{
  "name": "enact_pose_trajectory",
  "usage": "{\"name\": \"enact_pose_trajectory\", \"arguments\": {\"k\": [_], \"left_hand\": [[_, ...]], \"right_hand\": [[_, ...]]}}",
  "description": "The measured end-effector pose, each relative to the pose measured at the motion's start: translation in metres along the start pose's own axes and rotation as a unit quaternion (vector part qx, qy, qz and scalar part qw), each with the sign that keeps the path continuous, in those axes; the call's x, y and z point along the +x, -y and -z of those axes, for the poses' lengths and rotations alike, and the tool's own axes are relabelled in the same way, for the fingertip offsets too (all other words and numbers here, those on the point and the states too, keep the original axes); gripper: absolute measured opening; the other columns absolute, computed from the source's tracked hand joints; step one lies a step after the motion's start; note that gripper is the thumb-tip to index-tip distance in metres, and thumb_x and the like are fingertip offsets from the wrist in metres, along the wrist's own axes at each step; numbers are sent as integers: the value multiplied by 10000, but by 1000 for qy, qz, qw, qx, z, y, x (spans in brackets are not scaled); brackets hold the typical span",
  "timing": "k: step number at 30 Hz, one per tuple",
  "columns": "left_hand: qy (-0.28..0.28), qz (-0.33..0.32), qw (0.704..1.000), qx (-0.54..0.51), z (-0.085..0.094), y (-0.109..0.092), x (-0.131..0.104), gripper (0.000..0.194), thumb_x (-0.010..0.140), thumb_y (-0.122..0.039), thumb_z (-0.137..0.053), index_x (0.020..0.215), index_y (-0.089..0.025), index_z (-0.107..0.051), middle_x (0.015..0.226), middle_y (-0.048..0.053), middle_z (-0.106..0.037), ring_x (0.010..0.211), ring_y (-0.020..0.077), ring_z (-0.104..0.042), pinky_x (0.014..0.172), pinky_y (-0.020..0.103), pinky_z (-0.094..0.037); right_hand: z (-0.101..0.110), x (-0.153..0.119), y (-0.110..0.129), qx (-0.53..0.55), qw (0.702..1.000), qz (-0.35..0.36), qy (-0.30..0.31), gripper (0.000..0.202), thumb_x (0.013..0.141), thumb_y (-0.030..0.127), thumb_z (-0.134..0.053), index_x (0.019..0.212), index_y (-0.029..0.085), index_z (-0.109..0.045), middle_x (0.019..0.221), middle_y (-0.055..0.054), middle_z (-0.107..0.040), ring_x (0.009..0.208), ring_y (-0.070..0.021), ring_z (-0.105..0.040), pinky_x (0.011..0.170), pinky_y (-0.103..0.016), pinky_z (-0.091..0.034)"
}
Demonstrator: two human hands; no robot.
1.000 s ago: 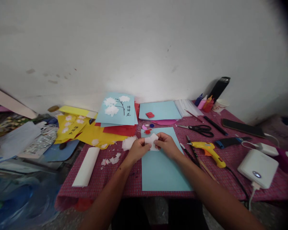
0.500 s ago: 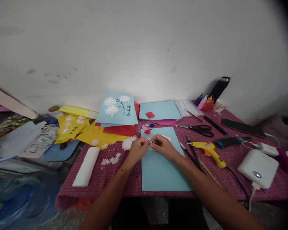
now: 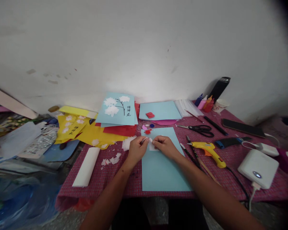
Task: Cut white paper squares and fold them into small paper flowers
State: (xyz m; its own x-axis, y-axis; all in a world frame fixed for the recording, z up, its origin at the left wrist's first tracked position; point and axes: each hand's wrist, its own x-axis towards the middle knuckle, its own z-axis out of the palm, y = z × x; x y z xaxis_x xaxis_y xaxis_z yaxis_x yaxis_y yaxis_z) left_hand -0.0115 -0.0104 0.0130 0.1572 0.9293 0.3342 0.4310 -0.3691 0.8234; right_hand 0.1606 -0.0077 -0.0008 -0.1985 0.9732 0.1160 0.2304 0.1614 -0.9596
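Observation:
My left hand [image 3: 137, 148] and my right hand [image 3: 164, 145] meet over the upper part of a light blue sheet of paper [image 3: 164, 174]. Each is closed in a pinch on a small piece of white tissue paper [image 3: 150, 140] between them. Its exact shape is partly hidden by my fingers. Under my hands, a flat white paper square [image 3: 153, 147] lies on the blue sheet. Just beyond are red scraps [image 3: 148, 131] and small pink and dark blue paint caps. White tissue sheets [image 3: 128, 143] lie left of my left hand.
Left are torn tissue scraps [image 3: 111, 160], a folded white paper roll [image 3: 86, 166] and a blue flower card [image 3: 115, 110]. To the right lie scissors [image 3: 201, 130], a yellow glue gun [image 3: 207, 149], a brush and pens, a utility knife [image 3: 230, 142] and a white power bank [image 3: 258, 167].
My fingertips have moved slightly apart, the right hand shifting a little to the right. More of the white paper between and beneath them now shows.

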Motion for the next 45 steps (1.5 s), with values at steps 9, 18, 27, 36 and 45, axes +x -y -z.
{"name": "enact_pose_trajectory", "arguments": {"k": [9,18,27,36,45], "left_hand": [[16,103,987,-118,-2,6,2,276,814,-401,-536,831,-160,-670,714,16,-640,637,128,-573,582,226,-417],[8,163,967,-196,-1,8,4,290,770,-414,-573,815,-144,-668,734,44,-667,584,113,-573,543,224,-436],[-6,161,972,-171,3,9,5,319,785,-439,-564,852,-142,-657,743,39,-656,608,124,-580,536,214,-419],[-119,-3,963,243,57,20,13,249,867,-323,-463,898,-200,-678,912,84,-676,876,217,-590,798,308,-406],[46,-11,933,357,57,31,9,264,713,-159,-534,925,-204,-684,927,97,-659,927,249,-567,856,343,-395]], "right_hand": [[1,0,0,75,996,-40,0,256,782,374,-585,623,176,-556,551,15,-552,505,-107,-460,515,-234,-352],[3,0,2,139,988,-49,-37,208,761,358,-598,656,179,-581,535,18,-562,491,-114,-480,513,-244,-373],[5,1,-2,190,978,-54,-66,200,737,368,-621,677,180,-588,547,11,-556,491,-117,-493,508,-246,-392],[5,3,-4,175,981,-58,-68,281,789,435,-594,684,175,-581,520,17,-543,451,-100,-453,466,-232,-349],[4,4,-3,191,978,-70,-50,320,790,460,-606,678,161,-587,624,-15,-616,456,-86,-472,446,-220,-352]]}}
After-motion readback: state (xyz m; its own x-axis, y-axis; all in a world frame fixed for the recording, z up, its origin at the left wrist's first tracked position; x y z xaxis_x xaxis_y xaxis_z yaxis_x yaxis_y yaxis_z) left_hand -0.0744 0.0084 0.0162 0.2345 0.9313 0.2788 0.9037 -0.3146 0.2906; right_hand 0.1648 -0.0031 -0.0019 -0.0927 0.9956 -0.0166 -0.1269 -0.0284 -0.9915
